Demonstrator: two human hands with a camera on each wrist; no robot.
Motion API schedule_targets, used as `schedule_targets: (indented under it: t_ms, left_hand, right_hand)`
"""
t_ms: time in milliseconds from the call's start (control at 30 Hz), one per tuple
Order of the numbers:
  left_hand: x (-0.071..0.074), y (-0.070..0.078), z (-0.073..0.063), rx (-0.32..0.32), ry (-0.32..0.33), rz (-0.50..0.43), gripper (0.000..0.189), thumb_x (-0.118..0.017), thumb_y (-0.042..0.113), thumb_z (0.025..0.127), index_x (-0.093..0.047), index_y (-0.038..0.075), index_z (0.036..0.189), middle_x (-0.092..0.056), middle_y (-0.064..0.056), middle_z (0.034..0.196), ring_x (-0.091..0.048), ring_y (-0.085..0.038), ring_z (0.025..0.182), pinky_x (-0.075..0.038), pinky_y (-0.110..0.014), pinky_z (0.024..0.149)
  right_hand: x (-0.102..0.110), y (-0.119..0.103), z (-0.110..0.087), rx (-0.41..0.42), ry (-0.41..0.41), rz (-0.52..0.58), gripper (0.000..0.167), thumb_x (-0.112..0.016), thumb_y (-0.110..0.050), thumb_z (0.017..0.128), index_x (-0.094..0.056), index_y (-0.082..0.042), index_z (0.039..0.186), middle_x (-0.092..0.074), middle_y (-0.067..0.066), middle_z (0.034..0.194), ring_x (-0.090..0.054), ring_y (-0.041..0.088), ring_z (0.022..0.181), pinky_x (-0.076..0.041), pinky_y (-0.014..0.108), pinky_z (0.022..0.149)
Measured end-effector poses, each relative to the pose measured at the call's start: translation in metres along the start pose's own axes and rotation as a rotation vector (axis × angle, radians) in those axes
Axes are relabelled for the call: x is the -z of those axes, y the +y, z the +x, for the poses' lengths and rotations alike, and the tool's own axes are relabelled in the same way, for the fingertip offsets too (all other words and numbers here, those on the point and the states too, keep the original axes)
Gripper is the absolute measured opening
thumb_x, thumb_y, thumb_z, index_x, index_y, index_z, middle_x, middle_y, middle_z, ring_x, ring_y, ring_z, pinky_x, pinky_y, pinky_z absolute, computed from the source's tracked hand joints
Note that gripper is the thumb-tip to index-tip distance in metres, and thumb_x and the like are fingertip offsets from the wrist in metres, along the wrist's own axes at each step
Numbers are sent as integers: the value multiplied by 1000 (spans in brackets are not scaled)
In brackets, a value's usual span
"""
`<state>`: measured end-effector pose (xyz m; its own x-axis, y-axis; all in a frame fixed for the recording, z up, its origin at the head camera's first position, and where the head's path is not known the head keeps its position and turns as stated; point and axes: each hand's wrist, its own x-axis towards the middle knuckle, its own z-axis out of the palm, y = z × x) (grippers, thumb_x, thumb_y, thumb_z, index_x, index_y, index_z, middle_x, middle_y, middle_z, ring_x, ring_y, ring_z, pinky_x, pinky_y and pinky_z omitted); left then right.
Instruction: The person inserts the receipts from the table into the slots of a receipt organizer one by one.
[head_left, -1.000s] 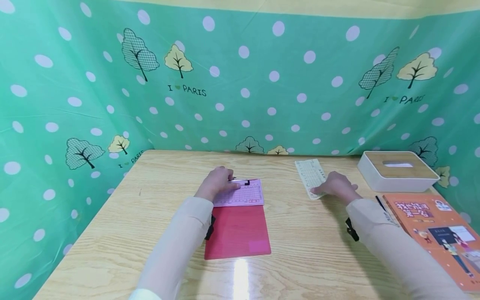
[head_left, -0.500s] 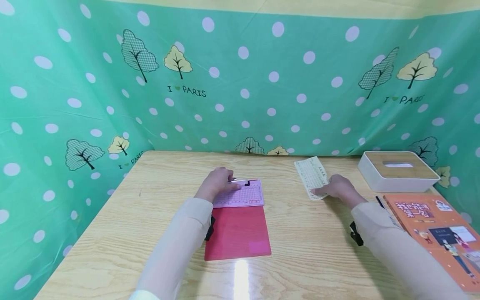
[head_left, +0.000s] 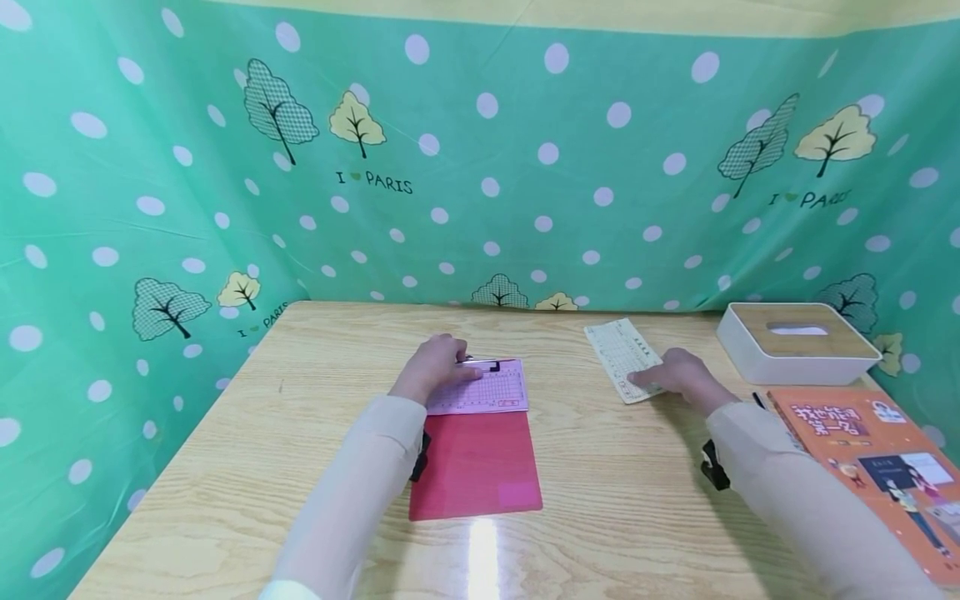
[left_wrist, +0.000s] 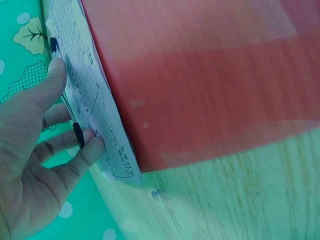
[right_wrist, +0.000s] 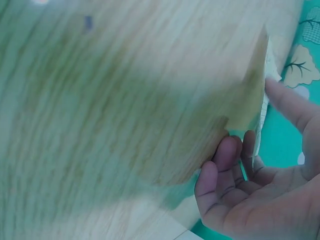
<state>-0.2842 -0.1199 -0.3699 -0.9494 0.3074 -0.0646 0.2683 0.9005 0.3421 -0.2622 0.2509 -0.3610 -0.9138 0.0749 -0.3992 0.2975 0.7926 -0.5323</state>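
In the head view, a red clipboard [head_left: 480,467] lies left of the table's middle, with a pink printed form [head_left: 491,386] across its upper part. My left hand [head_left: 433,367] grips the metal clip [left_wrist: 70,107] at the board's far edge, thumb on top. The left wrist view shows fingers curled about the clip's lower end. Farther right, my right hand [head_left: 682,379] pinches a cream printed slip [head_left: 618,350] by its near right side, thumb on the printed face. Fingers lie under the slip in the right wrist view, where it is seen nearly edge-on.
A white tissue box [head_left: 798,367] with a wooden lid stands at the back right. In front of it lies an orange book [head_left: 870,475], with a dark pen [head_left: 759,400] partly hidden by the right sleeve. A green dotted curtain [head_left: 480,167] hangs behind the table.
The right hand has shifted slightly right and nearer me. The cream slip has turned a little, its far end swinging left. My left hand and the clipboard stay as they were.
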Motion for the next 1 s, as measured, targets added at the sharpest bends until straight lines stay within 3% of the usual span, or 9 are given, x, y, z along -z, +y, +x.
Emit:
schedule_targets:
  t_ms: [167,300,467,633,833,1000]
  left_hand:
    - [0,0,0,-4,2,5,32,-79,33,90,-62,6,86,-54,-7,87,-49,-23,82,-46,-39,80]
    - [-1,0,1,-12,13,5,32,-80,32,90,-61,7,82,-54,-6,83,-48,-22,80,-44,-38,78]
    - [-2,0,1,-20,27,19,34,-79,31,89,-58,8,78,-52,-5,79,-46,-21,78,-43,-37,76]
    - [-3,1,2,-15,24,31,35,-79,32,89,-57,8,77,-50,-5,79,-45,-21,78,-42,-37,76]
    - [-3,1,1,-20,29,42,35,-79,32,90,-57,7,78,-51,-6,80,-45,-21,77,-42,-37,75]
    - [-2,2,0,-17,23,42,34,-79,31,89,-57,7,79,-50,-5,81,-45,-21,78,-43,-37,76]
  right_hand:
    - [1,0,-1,42,47,-56,44,-54,-23,102,-48,18,119,-53,22,101,-50,34,91,-45,40,78]
    - [0,-1,-7,117,120,-109,31,-56,-20,102,-54,11,108,-57,18,93,-52,30,85,-43,36,69]
    - [0,-5,-16,224,249,-167,36,-60,-21,100,-60,11,115,-63,25,101,-57,34,86,-45,40,69]
    - [2,-8,-23,322,355,-151,37,-63,-23,101,-65,9,117,-67,27,108,-60,33,86,-48,43,70]
    - [8,-12,-32,436,386,-88,32,-62,-23,103,-70,5,116,-70,23,107,-57,28,80,-44,37,66]
    - [10,-17,-36,506,364,-47,35,-64,-28,102,-71,4,117,-71,22,108,-61,28,88,-46,36,71]
